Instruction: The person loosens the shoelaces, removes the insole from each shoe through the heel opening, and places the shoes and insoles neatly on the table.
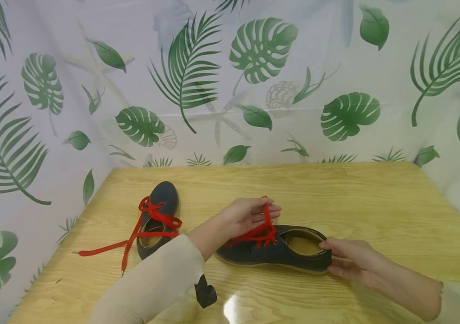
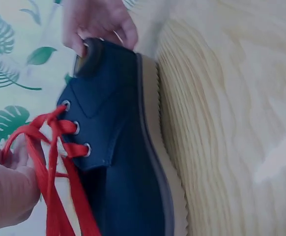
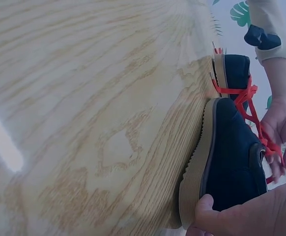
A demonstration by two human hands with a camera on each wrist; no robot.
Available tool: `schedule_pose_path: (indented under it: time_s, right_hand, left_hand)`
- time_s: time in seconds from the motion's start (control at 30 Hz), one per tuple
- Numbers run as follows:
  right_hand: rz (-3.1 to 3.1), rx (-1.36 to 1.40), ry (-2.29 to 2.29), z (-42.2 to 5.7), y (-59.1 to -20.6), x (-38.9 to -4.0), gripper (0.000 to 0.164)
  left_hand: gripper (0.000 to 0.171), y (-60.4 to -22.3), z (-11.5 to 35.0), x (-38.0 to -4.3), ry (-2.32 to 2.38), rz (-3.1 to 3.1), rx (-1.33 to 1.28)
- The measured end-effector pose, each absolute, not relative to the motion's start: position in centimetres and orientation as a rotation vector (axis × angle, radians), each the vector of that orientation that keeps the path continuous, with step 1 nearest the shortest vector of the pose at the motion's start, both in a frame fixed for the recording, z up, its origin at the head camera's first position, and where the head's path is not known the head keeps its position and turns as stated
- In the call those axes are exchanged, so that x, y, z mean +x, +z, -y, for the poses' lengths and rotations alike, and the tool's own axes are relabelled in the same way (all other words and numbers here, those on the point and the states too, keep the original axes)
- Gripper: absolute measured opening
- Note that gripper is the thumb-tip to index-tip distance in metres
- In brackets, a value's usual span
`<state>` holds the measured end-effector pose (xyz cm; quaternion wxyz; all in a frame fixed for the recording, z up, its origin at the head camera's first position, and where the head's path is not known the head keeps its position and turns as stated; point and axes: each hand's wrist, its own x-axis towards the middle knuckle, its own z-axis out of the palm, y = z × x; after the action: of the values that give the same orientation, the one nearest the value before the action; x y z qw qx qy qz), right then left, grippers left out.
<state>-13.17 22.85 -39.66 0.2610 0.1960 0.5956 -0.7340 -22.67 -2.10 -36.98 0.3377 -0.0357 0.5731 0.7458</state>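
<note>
A dark navy sneaker (image 1: pixel 250 257) with a tan sole lies on its base, toe to the left, in the head view. My left hand (image 1: pixel 247 217) is above its tongue and holds a loop of the red shoelace (image 1: pixel 267 216), which runs over the fingers. In the left wrist view the lace (image 2: pixel 49 172) rises from metal eyelets along the shoe's side. With the thumb at the collar and the other fingers behind the heel, my right hand (image 1: pixel 355 260) grips the back of the shoe. The lace's far ends are partly hidden by the left hand.
Left of it stands a second navy sneaker (image 1: pixel 165 197), toe pointing away, its red lace (image 1: pixel 104 250) trailing onto the wooden table (image 1: pixel 355 193). My left sleeve (image 1: pixel 157 274) covers part of its heel. A leaf-patterned cloth (image 1: pixel 197 148) hangs behind the table.
</note>
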Motion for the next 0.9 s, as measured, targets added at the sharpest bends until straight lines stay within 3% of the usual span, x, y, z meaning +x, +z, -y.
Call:
schedule_pose_path:
  time_s: [0.37, 0.6, 0.9]
  right_hand:
    - [-1.591, 0.557, -2.009, -22.6, -39.6, -13.3, 0.023]
    - [-1.602, 0.536, -2.002, -22.6, -39.7, -13.3, 0.022]
    - [-1.608, 0.566, -2.007, -22.5, -39.7, -13.3, 0.021]
  left_hand:
    - [0.040, -34.5, 5.4, -23.7, 2.285, -1.091, -0.219]
    - [0.022, -32.2, 7.7, -24.2, 2.441, -0.961, -0.250]
    - [0.020, -31.4, 9.9, -23.9, 2.461, -0.948, -0.237]
